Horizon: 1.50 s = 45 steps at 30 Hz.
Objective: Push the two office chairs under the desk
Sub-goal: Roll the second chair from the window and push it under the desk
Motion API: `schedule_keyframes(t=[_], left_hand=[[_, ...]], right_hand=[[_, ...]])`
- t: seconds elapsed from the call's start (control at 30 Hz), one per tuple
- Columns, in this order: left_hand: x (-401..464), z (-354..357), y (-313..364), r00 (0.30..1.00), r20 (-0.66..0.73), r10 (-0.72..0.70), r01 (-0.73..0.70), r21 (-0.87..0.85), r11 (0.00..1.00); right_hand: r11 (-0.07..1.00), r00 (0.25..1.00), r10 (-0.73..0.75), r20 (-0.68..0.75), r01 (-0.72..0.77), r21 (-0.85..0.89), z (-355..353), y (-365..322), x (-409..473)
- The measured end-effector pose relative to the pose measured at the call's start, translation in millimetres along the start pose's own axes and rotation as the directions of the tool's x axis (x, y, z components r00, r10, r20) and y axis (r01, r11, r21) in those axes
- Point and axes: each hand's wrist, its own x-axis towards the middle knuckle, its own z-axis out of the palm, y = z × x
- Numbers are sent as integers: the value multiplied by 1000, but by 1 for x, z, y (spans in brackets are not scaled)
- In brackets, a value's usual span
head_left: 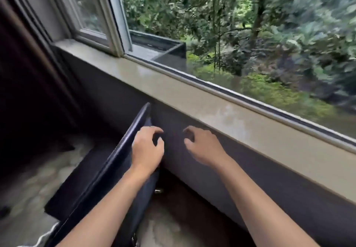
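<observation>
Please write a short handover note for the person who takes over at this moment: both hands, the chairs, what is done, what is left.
Left hand: open, fingers curled, at the top edge of the dark chair back; no firm grip visible.
Right hand: open, empty, in the air before the wall under the window sill.
Chairs: only this one shows, beside the wall. The second chair and the desk are out of view.
Done: cannot tell from this view.
Left: find the desk, push both chairs under it.

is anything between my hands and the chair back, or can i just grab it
Nothing visible is in the way. The left hand already overlaps the chair back's dark top edge, fingers curled; the right hand hangs open beside it, over the wall under the window sill.
</observation>
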Motion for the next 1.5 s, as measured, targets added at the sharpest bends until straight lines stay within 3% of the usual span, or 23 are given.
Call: schedule_keyframes(t=[0.1,0.2,0.33,0.4,0.5,0.6,0.73,0.83,0.93,1.03,1.27,1.5], left_hand=[[5,-31,-25,987,-96,-126,142,174,975],[-3,-50,-66,922,3,-387,361,352,863],[-16,-69,-105,828,99,-552,482,379,790],[-13,-63,-101,853,169,-494,429,311,848],[-18,-72,-112,869,111,-482,455,203,867],[-29,-78,-117,867,67,-493,475,184,861],[-38,-96,-124,849,23,-528,509,237,828],[-51,-115,-132,827,48,-560,526,282,802],[-69,-138,-144,787,29,-616,573,339,747],[-72,-157,-153,765,39,-643,576,405,710],[-60,-169,-159,712,44,-701,623,419,660],[-24,-162,-168,688,-120,-716,696,390,603]], right_hand=[[980,982,-175,75,181,-77,19,-29,31],[916,926,-340,166,366,-166,44,-61,67],[784,828,-485,281,554,-282,72,-86,113],[708,817,-499,288,576,-409,67,-76,128],[527,735,-511,447,678,-512,90,-94,155],[436,642,-464,610,765,-473,108,-109,163],[257,506,-529,682,861,-439,124,-120,160],[218,398,-582,709,917,-335,133,-125,155],[160,232,-682,694,973,-169,141,-131,146],[16,62,-857,511,996,-93,153,-135,140],[-127,-82,-929,362,987,-103,168,-144,156],[-200,-167,-929,330,977,-69,181,-173,217]])
